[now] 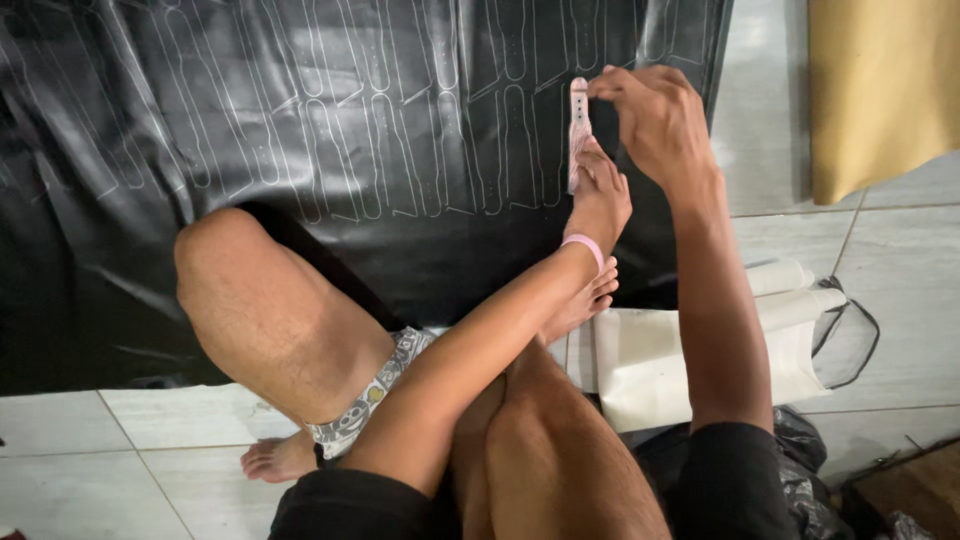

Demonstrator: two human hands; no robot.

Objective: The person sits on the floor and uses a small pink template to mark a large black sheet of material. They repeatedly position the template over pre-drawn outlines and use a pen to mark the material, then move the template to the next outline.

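Left hand (598, 195) pins pink strap template (577, 135) flat on black sheet (300, 130), grip closed; right hand (655, 115) pinches its far end, steadying it.

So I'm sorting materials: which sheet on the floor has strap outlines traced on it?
The large black sheet under both hands; the tan sheet and white rolls show none.
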